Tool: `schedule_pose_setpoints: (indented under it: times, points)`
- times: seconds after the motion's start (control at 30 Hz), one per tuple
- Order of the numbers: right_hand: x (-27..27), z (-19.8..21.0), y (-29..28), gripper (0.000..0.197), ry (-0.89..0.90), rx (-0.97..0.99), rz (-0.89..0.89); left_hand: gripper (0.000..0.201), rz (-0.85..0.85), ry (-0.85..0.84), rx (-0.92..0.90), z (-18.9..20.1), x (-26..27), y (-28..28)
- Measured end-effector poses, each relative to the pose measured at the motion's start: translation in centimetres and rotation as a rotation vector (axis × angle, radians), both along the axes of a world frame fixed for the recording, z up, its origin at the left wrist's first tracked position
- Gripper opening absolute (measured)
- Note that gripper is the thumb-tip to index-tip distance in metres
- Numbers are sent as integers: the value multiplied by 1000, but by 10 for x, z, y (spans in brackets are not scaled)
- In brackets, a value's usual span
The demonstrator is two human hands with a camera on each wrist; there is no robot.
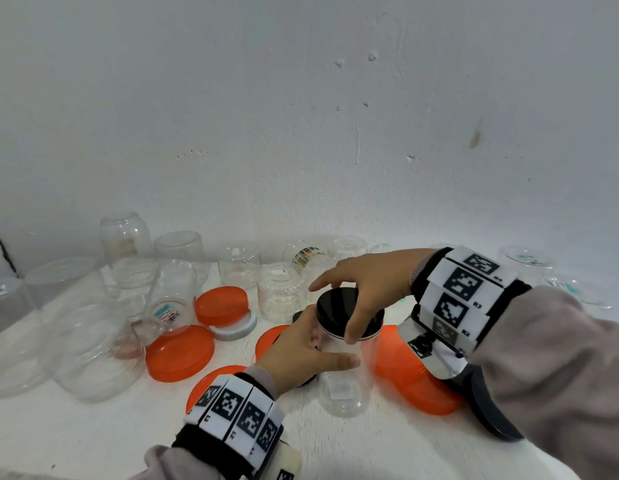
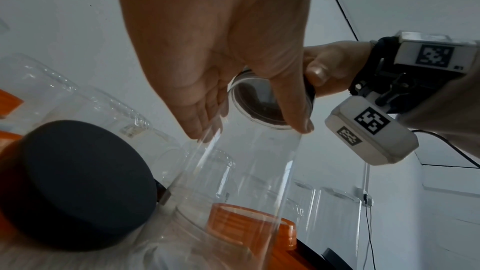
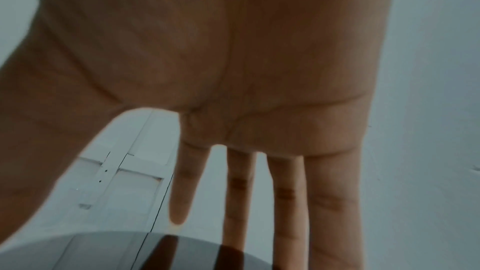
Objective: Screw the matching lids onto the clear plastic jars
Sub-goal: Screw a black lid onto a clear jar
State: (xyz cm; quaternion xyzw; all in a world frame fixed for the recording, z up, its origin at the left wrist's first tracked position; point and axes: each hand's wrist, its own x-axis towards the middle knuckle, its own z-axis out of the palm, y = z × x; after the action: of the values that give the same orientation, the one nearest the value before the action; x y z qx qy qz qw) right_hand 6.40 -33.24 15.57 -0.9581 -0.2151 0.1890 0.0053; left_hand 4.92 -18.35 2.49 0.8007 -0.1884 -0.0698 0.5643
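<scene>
Clear jar (image 1: 349, 372) upright, black lid (image 1: 339, 308) up, both hands gripping

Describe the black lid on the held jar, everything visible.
The black lid is round, flat-topped, glossy and plastic-looking, with a short straight side wall. It sits level on the mouth of an upright clear jar. The right hand takes it from above, thumb on the near rim, fingers on the far side. The left hand holds the jar just below. Through the jar the lid's underside looks dark. How far it is threaded cannot be told.

The left hand (image 1: 302, 351) is holding the clear jar (image 1: 347, 375) while the right hand (image 1: 366, 289) is gripping its black lid (image 1: 339, 308); orange lids (image 1: 179, 353) are lying at 9 o'clock.
</scene>
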Motion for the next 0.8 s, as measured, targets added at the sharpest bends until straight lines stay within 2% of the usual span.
schedule_pose_setpoints:
  times: [0.13, 0.37, 0.57, 0.8]
  points:
    - [1, 1, -2, 66, -10, 56, 35, 79, 0, -16, -10, -1, -2, -1]
    - [0, -9, 6, 66, -152, -11, -65, 76, 7, -8, -8, -1, 0, -1]
    - [0, 3, -1, 79, 27, -11, -13, 79, 6, 9, -10, -3, 1, 0]
    - [1, -3, -2, 70, -38, 22, -33, 80, -4, 5, -23, -5, 1, 0]
